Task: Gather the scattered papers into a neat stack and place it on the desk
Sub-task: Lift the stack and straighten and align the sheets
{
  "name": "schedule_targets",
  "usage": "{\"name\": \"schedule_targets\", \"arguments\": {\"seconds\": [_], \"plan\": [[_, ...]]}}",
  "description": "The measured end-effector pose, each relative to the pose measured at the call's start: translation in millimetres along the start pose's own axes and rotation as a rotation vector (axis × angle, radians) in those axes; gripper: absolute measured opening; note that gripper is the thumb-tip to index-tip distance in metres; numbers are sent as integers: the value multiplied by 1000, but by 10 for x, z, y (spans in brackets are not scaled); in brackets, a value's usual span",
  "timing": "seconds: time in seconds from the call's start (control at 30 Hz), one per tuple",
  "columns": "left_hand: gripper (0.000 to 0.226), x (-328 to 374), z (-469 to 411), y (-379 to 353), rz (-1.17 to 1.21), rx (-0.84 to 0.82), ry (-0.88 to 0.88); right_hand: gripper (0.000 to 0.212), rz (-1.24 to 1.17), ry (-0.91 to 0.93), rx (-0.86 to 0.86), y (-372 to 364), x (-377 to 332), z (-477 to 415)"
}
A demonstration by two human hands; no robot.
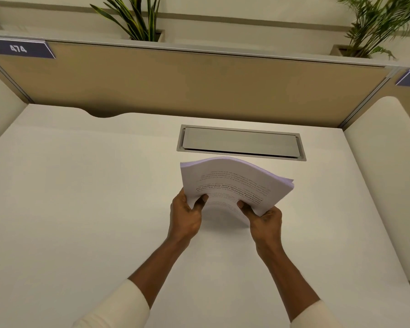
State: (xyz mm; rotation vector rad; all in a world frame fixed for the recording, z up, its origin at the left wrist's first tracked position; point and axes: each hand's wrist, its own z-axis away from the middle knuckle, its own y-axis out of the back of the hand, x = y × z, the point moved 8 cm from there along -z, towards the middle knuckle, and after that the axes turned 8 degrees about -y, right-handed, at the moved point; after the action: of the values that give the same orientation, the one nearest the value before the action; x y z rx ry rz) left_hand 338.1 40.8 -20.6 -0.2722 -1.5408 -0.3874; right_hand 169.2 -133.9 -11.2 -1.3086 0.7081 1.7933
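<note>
A stack of white printed papers [234,183] is held up above the white desk [81,197], bowed upward in the middle, with its printed text upside down to me. My left hand [186,215] grips the stack's near left corner, thumb on top. My right hand [264,217] grips the near right corner the same way. The far edge of the stack hangs free in the air. No loose sheets lie on the desk.
A grey metal cable hatch [240,142] is set into the desk just beyond the papers. A tan partition [187,81] with a "474" label [18,48] closes the back. Two potted plants [137,20] stand behind it. A white side panel [388,174] borders the right.
</note>
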Motion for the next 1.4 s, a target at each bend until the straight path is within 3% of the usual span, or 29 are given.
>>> {"name": "schedule_targets", "arguments": {"seconds": [0.37,0.6,0.73,1.03,1.13,1.23,1.3,1.4], "plan": [[32,-30,-5,14,-68,-17,-1,37,12,-18,11,22,54,-31],[34,90,-5,101,-207,-152,-40,27,95,-35,-62,67,14,-22],[33,-8,54,190,-90,-233,69,25,136,-111,-131,147,83,-6],[31,-329,253,432,138,-17,261,33,-14,-406,-281,220,525,282],[30,-398,335,413,228,78,318,32,-236,-502,-233,133,746,447],[31,-446,467,331,300,137,354,48,-391,-551,-191,-41,883,643],[30,-501,580,270,290,156,385,52,-417,-530,-115,-135,907,732],[31,-583,731,196,295,171,421,38,-354,-457,55,-156,922,781]]}}
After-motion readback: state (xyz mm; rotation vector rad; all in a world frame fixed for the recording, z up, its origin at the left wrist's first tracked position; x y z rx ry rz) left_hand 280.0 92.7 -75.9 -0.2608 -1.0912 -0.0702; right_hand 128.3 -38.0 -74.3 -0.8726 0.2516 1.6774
